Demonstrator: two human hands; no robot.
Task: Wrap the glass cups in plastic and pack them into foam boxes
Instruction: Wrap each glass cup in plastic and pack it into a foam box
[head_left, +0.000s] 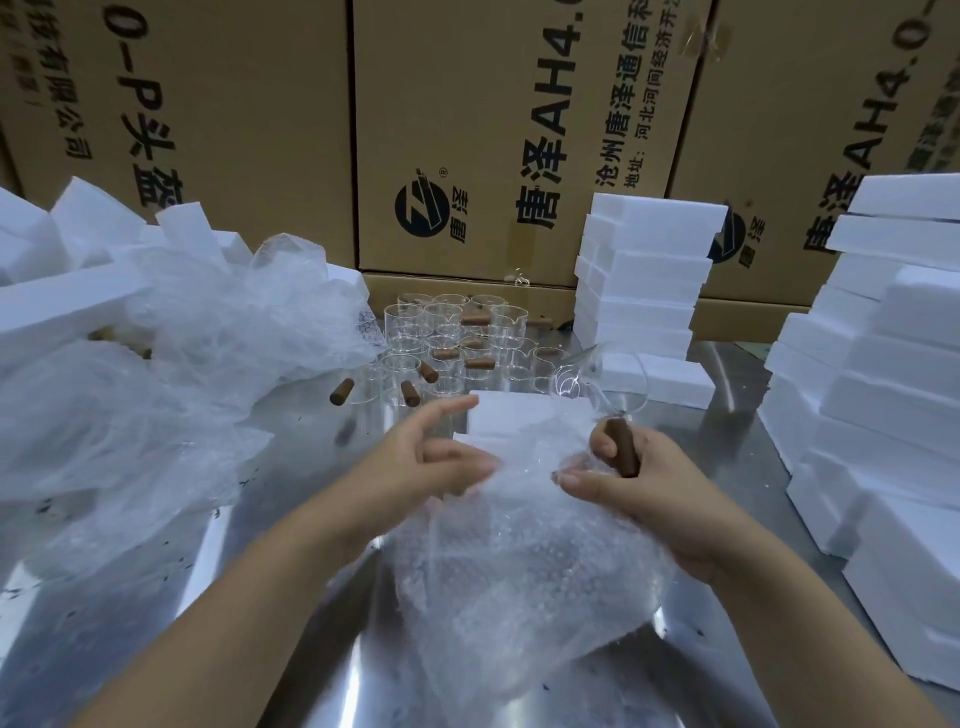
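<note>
Right hand (641, 486) gripping glass cup (582, 387) by brown handle (622, 448), near upright; left hand (436, 460) spread at bubble wrap (519, 571)

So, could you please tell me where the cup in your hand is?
Head view, right of centre: the right hand grips the cup by its brown handle over the bubble wrap, beside a foam box.
</note>
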